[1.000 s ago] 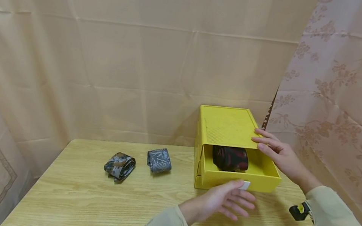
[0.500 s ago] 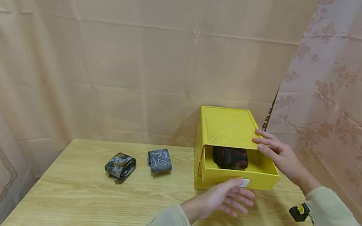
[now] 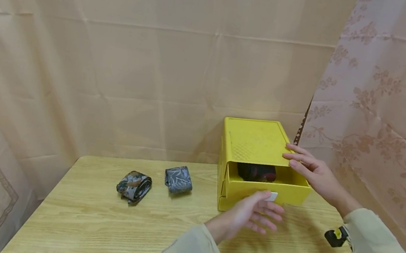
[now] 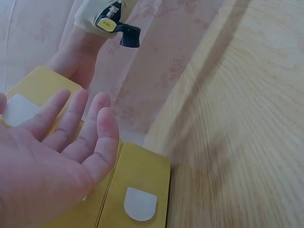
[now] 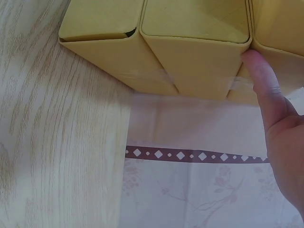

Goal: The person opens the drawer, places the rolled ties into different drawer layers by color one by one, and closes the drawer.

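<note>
A yellow drawer cabinet [image 3: 259, 140] stands at the table's back right, its top drawer [image 3: 292, 194] partly out. Inside that drawer lies a dark, red-patterned rolled necktie [image 3: 257, 173], half hidden under the cabinet's top. My left hand [image 3: 243, 215] has its thumb at the drawer front beside the white tab handle [image 3: 272, 196], with its fingers loosely spread below. In the left wrist view these fingers [image 4: 107, 128] are extended around nothing. My right hand [image 3: 312, 171] rests along the cabinet's upper right edge; its thumb [image 5: 261, 71] touches the side in the right wrist view.
Two more rolled neckties lie left of the cabinet: a camouflage-like one [image 3: 134, 187] and a grey leaf-patterned one [image 3: 178, 179]. They sit on the wooden table [image 3: 97, 228]. A beige curtain [image 3: 149, 68] hangs behind, and a floral curtain [image 3: 393, 113] at the right.
The top drawer has slid a little further into the cabinet, my left hand moving inward with it. More of the dark necktie is covered. My right hand keeps its place.
</note>
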### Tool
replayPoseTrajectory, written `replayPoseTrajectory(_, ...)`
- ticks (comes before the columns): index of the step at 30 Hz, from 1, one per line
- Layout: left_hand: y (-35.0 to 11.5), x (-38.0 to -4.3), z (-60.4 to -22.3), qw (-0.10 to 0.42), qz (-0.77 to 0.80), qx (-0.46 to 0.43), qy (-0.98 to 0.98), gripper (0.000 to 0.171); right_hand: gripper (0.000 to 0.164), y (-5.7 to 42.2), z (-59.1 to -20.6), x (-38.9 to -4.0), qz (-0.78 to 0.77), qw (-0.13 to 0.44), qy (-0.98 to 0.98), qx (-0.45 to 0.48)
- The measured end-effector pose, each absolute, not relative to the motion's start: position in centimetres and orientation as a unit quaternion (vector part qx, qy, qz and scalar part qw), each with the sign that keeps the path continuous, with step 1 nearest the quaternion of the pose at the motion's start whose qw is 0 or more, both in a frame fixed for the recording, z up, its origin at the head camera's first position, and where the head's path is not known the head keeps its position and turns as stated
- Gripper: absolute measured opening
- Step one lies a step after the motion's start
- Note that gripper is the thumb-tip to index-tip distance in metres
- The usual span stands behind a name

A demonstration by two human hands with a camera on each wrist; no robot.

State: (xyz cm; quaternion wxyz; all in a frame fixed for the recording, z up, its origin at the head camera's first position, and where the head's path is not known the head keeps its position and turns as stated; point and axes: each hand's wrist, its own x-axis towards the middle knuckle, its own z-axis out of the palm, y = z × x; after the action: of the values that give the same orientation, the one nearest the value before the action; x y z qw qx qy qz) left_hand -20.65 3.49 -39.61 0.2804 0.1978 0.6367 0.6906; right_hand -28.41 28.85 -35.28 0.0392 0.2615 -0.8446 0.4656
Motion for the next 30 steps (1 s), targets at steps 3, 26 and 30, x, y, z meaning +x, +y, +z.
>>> replayPoseTrajectory(3, 3.5, -21.0, -39.6, 0.273, 0.694, 0.189, 0.639, 0.071, 0.034, 28.8, -35.3, -28.4, 0.468, 0.037, -0.844, 0.261)
replayPoseTrajectory(26, 3.9, -22.4, -39.7, 0.239, 0.708, 0.161, 0.645, 0.071, 0.034, 28.7, -35.1, -28.2, 0.468, 0.042, -0.844, 0.258)
replayPoseTrajectory(30, 4.0, -22.7, -39.8, 0.232, 0.705, 0.162, 0.65, 0.073, 0.036, 28.8, -35.0, -28.1, 0.471, 0.029, -0.845, 0.251)
